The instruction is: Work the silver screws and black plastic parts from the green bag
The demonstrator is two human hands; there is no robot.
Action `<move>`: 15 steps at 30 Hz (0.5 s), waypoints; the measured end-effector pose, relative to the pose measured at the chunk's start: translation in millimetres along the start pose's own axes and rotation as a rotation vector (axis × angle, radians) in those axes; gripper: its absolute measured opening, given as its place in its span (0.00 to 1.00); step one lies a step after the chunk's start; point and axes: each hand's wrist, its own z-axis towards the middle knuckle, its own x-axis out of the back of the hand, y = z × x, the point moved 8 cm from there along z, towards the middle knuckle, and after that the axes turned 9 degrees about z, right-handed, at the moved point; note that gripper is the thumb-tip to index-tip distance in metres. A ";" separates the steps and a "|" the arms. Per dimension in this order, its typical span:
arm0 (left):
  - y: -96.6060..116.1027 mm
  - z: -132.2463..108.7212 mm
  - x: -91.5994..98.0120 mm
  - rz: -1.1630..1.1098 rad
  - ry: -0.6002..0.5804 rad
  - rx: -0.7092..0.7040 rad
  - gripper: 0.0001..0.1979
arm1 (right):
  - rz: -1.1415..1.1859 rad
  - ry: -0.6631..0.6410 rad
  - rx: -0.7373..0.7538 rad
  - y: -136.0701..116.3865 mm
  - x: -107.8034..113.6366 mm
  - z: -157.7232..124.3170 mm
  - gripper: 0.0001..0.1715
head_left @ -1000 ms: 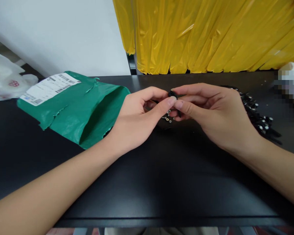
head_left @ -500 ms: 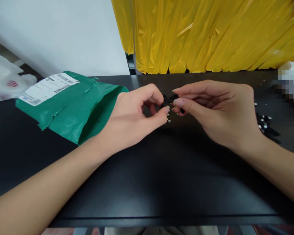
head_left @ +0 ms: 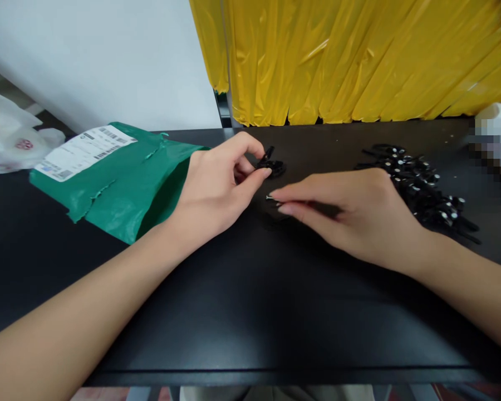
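Note:
My left hand (head_left: 217, 186) pinches a small black looped piece (head_left: 276, 167) between thumb and fingertips, just above the tabletop; its exact kind is unclear. Lower and to the right, my right hand (head_left: 354, 214) has its thumb and forefinger closed on a small silver screw (head_left: 269, 197), whose end sticks out to the left. The fingertips hide the rest of it. Beyond my right hand lies a pile of black pieces with silver screws (head_left: 421, 189), partly covered by the hand.
A torn-open green mailing bag (head_left: 96, 189) with a white label lies left, under my left hand. Behind it sits a white plastic bag (head_left: 16, 133). Yellow plastic strips (head_left: 338, 61) hang along the dark table's (head_left: 250, 312) back edge. A blurred-out item (head_left: 499, 139) stands far right.
My right hand has moved down and a little left, away from the black piece, and now grips a screw. My left hand has shifted slightly left and up. More of the pile shows.

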 end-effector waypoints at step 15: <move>-5.6 1.8 -15.9 0.162 -0.045 0.010 0.05 | 0.069 -0.395 0.027 -75.4 -58.8 -81.1 0.21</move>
